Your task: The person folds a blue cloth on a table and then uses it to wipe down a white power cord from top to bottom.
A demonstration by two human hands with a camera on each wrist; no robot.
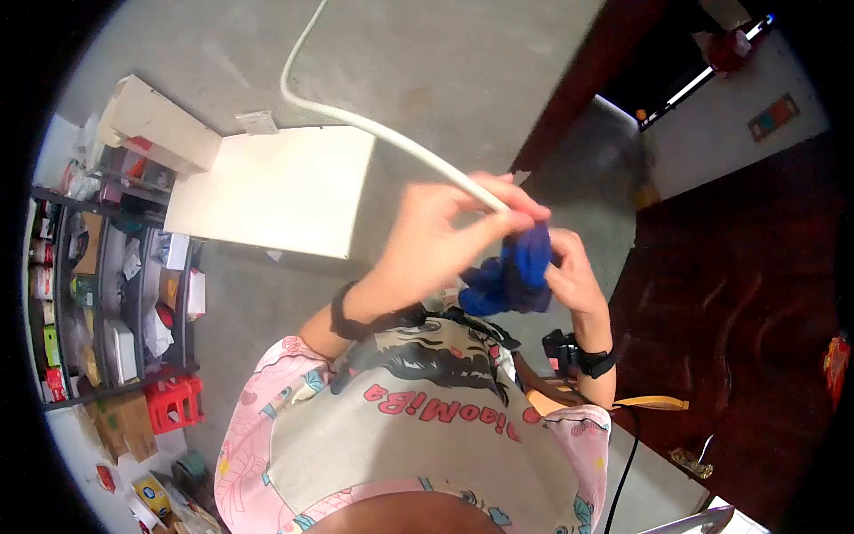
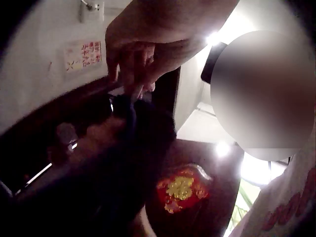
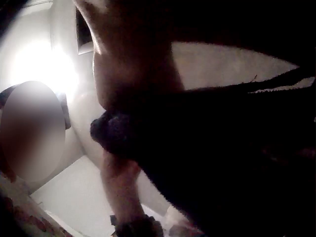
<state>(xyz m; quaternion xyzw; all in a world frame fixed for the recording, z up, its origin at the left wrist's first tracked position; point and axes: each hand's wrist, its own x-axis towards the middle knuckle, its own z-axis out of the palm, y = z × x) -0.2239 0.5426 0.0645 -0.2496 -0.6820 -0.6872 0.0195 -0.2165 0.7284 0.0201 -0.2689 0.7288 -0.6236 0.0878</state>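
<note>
A thick white cord comes down from the top of the head view to my left hand. The thumb and fingers of that hand pinch it at its lower end, right at a bunched dark blue cloth. My right hand grips the cloth from the other side, its fingers partly hidden behind the folds. In the left wrist view the cloth hangs dark under the fingers. A large dark stretch of cloth covers much of the right wrist view, its edge fuzzy.
A white cabinet top stands ahead on the left. Shelves with boxes and packets line the left side, with a red plastic stool beside them. To the right is a dark red wooden surface. A black cable hangs near my right arm.
</note>
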